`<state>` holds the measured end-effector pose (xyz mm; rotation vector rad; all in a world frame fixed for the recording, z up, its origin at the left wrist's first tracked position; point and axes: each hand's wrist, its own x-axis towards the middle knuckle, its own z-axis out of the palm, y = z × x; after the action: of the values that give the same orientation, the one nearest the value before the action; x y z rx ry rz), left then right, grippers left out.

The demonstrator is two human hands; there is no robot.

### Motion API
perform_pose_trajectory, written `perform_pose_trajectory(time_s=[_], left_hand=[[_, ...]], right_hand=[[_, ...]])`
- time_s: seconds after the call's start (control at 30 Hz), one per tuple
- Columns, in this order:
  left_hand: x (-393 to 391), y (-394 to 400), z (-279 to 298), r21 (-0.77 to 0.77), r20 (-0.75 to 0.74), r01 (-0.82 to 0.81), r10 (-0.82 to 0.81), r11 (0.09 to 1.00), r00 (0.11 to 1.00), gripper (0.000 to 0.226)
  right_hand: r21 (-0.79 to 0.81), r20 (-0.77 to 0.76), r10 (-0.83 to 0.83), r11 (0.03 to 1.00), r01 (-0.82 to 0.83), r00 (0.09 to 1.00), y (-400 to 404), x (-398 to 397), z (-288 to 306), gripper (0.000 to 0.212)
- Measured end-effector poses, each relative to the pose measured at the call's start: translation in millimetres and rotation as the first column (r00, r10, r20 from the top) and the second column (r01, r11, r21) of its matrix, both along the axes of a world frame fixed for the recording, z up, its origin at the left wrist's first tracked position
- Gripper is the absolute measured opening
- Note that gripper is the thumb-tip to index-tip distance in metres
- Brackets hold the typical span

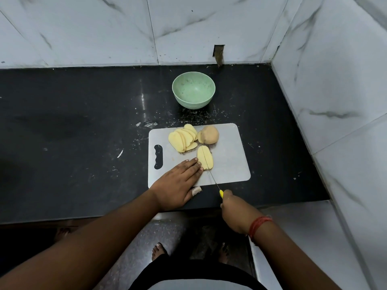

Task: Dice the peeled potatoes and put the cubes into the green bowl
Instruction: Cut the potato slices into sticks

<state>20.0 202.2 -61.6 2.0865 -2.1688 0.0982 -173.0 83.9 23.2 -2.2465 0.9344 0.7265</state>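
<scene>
A grey cutting board (230, 164) lies on the black counter. On it are a fan of yellow potato slices (182, 138), a peeled potato part (209, 134) and a small stack of slices (205, 157). My left hand (178, 182) lies flat on the board, its straight fingertips touching the near end of that stack. My right hand (233, 213) grips the yellow handle of a thin knife (211, 174), whose blade lies lengthwise along the stack. The green bowl (193, 90) stands empty behind the board.
The black counter (73, 143) ends at marble walls behind and on the right, forming a corner. Small scraps and specks lie around the board. The counter's front edge runs just under my wrists; the floor and bare feet show below.
</scene>
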Motion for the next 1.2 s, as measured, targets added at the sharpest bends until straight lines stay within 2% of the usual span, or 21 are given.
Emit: perform_pose_trajectory(time_s=[0.23,0.53,0.63,0.97,1.2], left_hand=[[0.4,-0.4,-1.2,0.006,-0.030,0.002,-0.002,1.000,1.000,0.063],[1.4,-0.2,-2.1,0.000,-0.055,0.003,-0.003,1.000,0.998,0.062],[1.1,-0.2,-1.1,0.002,-0.059,-0.002,0.002,1.000,0.998,0.062],[0.4,1.2,-1.6,-0.014,-0.103,-0.009,0.008,1.000,0.995,0.064],[0.2,2.3,-4.4,-0.027,-0.118,0.004,-0.007,1.000,0.993,0.068]], right_hand=[[-0.071,-0.050,0.012,0.997,-0.016,0.999,-6.7,-8.2,-7.4,0.027],[-0.098,-0.019,-0.052,0.994,0.050,0.998,-13.0,15.9,-2.7,0.034],[-0.154,0.024,-0.061,0.986,0.064,0.998,-17.4,22.0,-3.7,0.027],[-0.119,0.152,-0.075,0.989,0.093,0.986,-10.1,30.3,3.6,0.016],[-0.107,0.152,-0.052,0.992,0.068,0.987,-11.2,50.5,6.2,0.025]])
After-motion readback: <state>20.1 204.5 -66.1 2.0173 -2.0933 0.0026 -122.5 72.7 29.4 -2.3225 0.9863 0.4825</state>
